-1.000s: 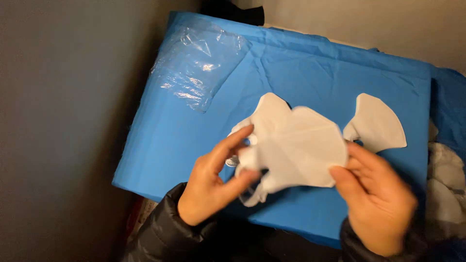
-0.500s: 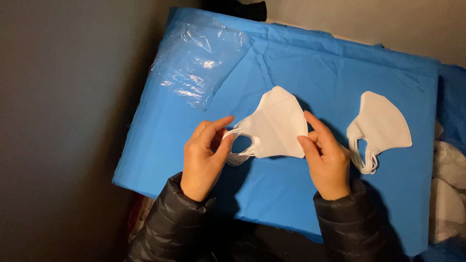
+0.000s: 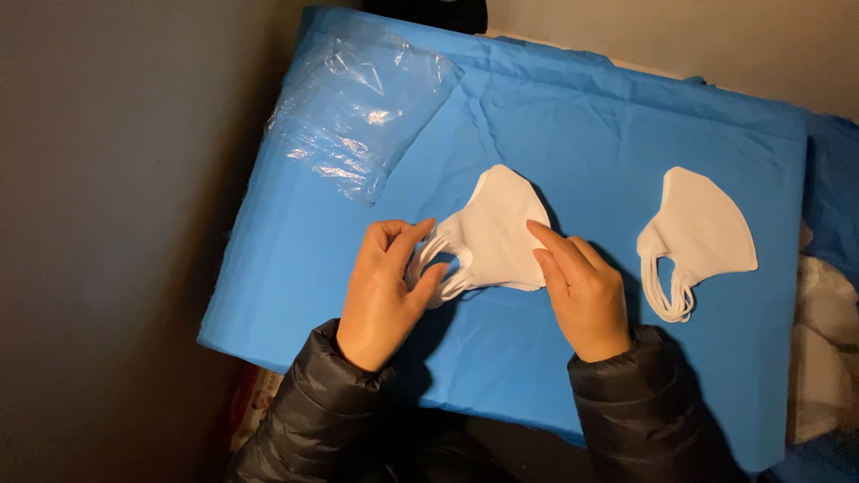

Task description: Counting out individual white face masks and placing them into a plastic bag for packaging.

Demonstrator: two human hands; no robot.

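Head view, white mask (image 3: 497, 233) between both hands' grip

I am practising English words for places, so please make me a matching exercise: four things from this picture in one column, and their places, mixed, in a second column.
Things:
1. clear plastic bag
2. stack of white masks
3. left hand
4. right hand

Places:
A. on the right edge of the folded mask
B. at the ear loops of the folded mask
C. far left corner of the blue cloth
D. alone on the right of the cloth

Pairs: 1-C, 2-D, 3-B, 4-A
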